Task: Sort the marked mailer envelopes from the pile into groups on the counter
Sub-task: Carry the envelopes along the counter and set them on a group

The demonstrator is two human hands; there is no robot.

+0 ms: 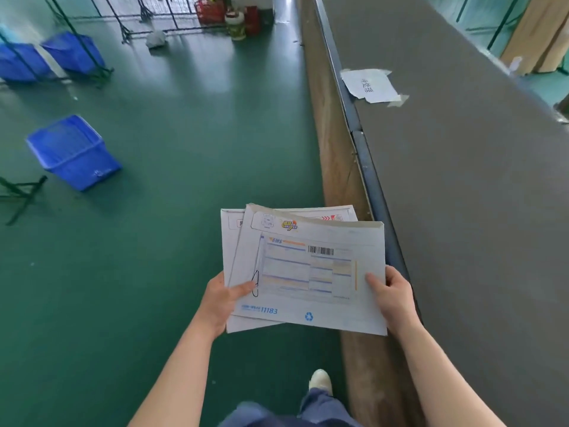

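- Head view over green floor (191, 149); grey counter (462, 180) along the right, taped paper note (369, 85) on it.
- Three blue baskets on the floor: one (72, 151) nearby at left, two (74, 52) (18, 63) farther back.
- Fanned envelopes (308, 272) held above the floor beside the counter edge.
- Left hand (223, 298) gripping the stack's left edge, thumb on top; right hand (391, 295) pinching the right edge.
- At least three envelopes visible, top one marked in black pen.

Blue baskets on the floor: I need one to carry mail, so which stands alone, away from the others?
The blue basket at mid-left stands alone on the green floor. The other blue baskets sit together at far left, behind green rack legs.
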